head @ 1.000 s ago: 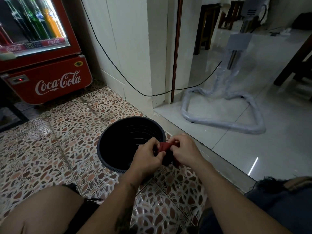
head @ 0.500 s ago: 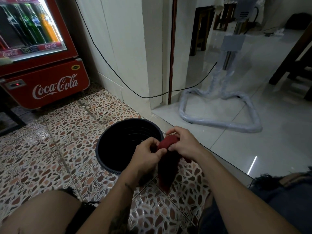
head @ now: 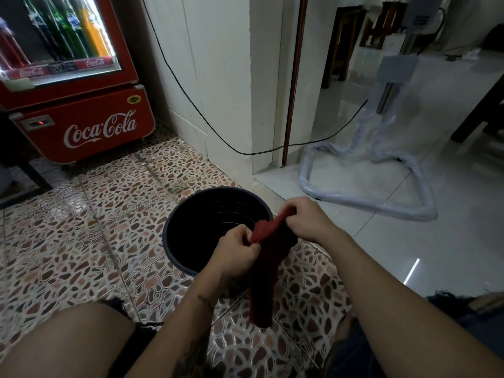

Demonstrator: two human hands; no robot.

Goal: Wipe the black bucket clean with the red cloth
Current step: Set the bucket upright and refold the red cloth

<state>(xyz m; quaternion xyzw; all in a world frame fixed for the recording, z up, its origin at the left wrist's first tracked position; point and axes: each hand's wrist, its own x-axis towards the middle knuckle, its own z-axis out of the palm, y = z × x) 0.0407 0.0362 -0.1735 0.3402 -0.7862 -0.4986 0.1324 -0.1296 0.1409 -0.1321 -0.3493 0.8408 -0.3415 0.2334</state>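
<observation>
Red cloth [head: 268, 257], bunched a second ago, now hangs unfurled, pinched along its top edge by left hand [head: 236, 251] and right hand [head: 305, 218] beside black bucket's [head: 174, 230] near rim, wiping not yet begun.

Bucket [head: 191, 230] mouth open; cloth [head: 268, 268] overhangs near rim.

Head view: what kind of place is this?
Probably a small shop or eatery. A lit Coca-Cola drinks cooler stands on the patterned tiles, wooden furniture legs show in the next room, and a plastic-wrapped fan stand sits there.
</observation>
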